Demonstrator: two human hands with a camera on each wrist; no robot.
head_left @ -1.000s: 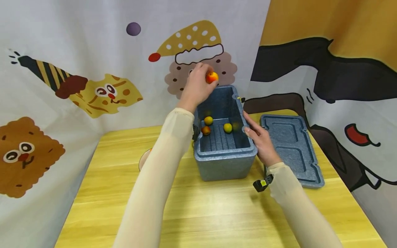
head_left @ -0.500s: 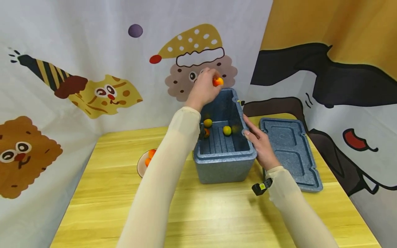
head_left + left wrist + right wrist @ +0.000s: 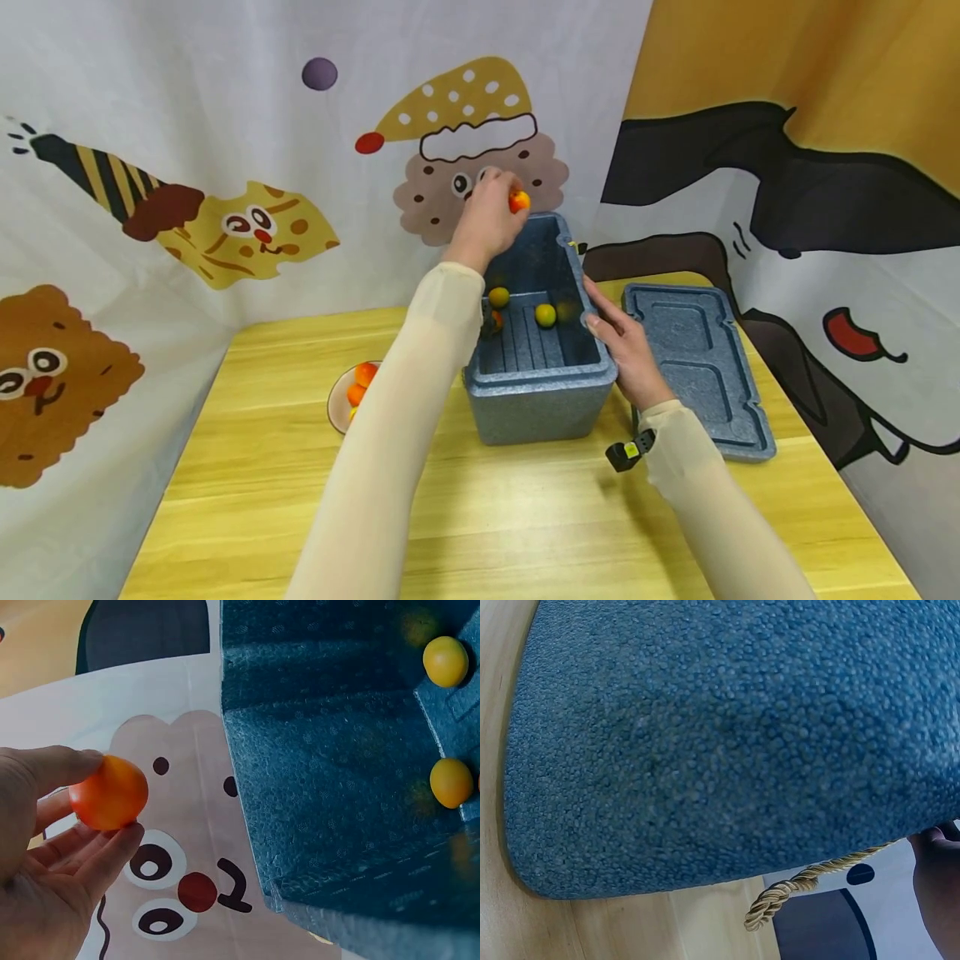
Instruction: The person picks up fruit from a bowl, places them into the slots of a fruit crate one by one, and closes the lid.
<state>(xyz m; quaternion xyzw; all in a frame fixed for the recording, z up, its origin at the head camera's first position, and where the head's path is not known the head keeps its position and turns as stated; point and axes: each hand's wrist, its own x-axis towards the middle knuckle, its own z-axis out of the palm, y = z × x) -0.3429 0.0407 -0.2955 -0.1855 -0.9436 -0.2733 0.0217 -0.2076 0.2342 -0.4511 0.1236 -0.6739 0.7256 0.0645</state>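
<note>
My left hand (image 3: 487,221) is raised over the far left corner of a grey-blue foam box (image 3: 540,410). It pinches a small round orange-red fruit (image 3: 519,202) between thumb and fingertips, seen clearly against the curtain in the left wrist view. Inside the box lie a yellow-green fruit (image 3: 545,315), a yellow one (image 3: 498,297) and a reddish one (image 3: 497,321), partly hidden by the left wrist camera. My right hand (image 3: 628,348) holds the box's right side, thumb at the rim, fingers along the outer wall. Only part of a finger (image 3: 939,877) shows in the right wrist view.
A bowl (image 3: 334,408) with orange and yellow fruits stands left of the box, partly behind my left sleeve. The foam lid (image 3: 693,367) lies to the right on the wooden table (image 3: 510,517). A twisted rope (image 3: 780,898) hangs beside the box. A patterned curtain (image 3: 247,92) backs the table.
My left hand has shifted a little right and down with the fruit, still above the box. The sleeve now covers less of the bowl. The right hand keeps its hold.
</note>
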